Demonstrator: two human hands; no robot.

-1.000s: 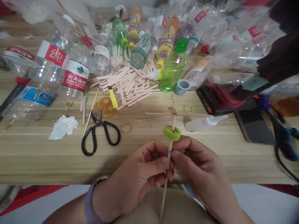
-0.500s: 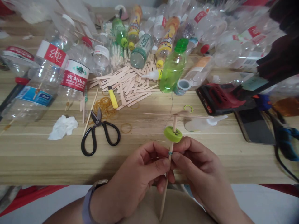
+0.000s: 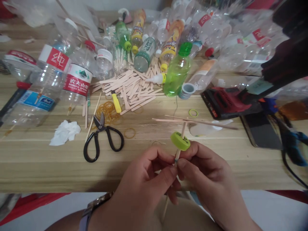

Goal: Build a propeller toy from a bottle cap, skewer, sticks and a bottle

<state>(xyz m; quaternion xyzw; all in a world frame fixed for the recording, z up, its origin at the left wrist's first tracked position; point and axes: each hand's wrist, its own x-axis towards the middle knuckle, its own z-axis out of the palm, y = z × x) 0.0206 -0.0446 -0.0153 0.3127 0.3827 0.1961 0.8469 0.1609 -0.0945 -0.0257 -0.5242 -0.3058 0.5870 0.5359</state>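
Note:
Both hands pinch a thin wooden stick (image 3: 165,207) held over my lap at the table's near edge. My left hand (image 3: 146,183) grips it with thumb and fingers from the left. My right hand (image 3: 207,176) pinches it from the right, just below a lime-green bottle cap (image 3: 180,141) threaded on the stick. A thin crosspiece of sticks (image 3: 194,121) sits across the top, tilted. A small green band wraps the stick between my fingertips.
Black scissors (image 3: 102,138), rubber bands (image 3: 108,109), a crumpled tissue (image 3: 64,131) and a pile of flat craft sticks (image 3: 131,86) lie on the wooden table (image 3: 36,163). Several plastic bottles crowd the back. A red tool (image 3: 226,101), a phone (image 3: 261,130) and a glue bottle (image 3: 209,128) lie at right.
The stick has tipped to the right, carrying the green cap and crosspiece rightward. My left fingers have shifted over the stick, and the crosspiece has turned slightly.

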